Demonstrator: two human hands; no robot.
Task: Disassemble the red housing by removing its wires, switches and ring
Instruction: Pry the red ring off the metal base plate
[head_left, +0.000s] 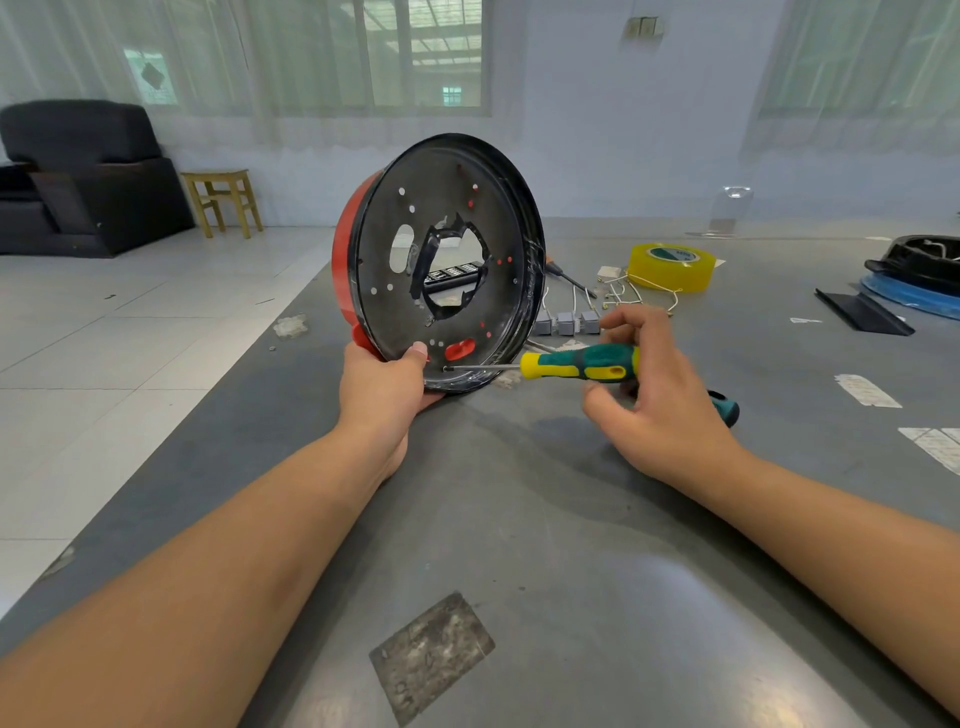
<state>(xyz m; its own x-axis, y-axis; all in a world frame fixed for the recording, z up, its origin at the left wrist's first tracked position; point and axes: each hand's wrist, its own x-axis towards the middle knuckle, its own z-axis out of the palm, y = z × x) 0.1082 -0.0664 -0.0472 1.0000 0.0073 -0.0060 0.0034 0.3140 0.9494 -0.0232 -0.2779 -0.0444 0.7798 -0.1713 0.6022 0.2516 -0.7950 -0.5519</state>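
Note:
The round red housing (347, 270) stands on its edge on the grey table, its black inner face (498, 208) turned toward me, with a ragged hole in the middle. My left hand (387, 384) grips its lower rim, thumb inside. My right hand (654, 395) holds a green-and-yellow screwdriver (582, 364) level, and the tip touches the inside of the lower rim. Behind the housing lie three small grey switches (566, 322) and loose white wires (623, 293).
A yellow tape roll (670, 267) sits at the back right, with black and blue parts (914, 275) at the far right. A second tool handle (724, 408) lies behind my right hand. The table's left edge runs diagonally; a stool (223, 200) and sofa (78, 176) stand beyond.

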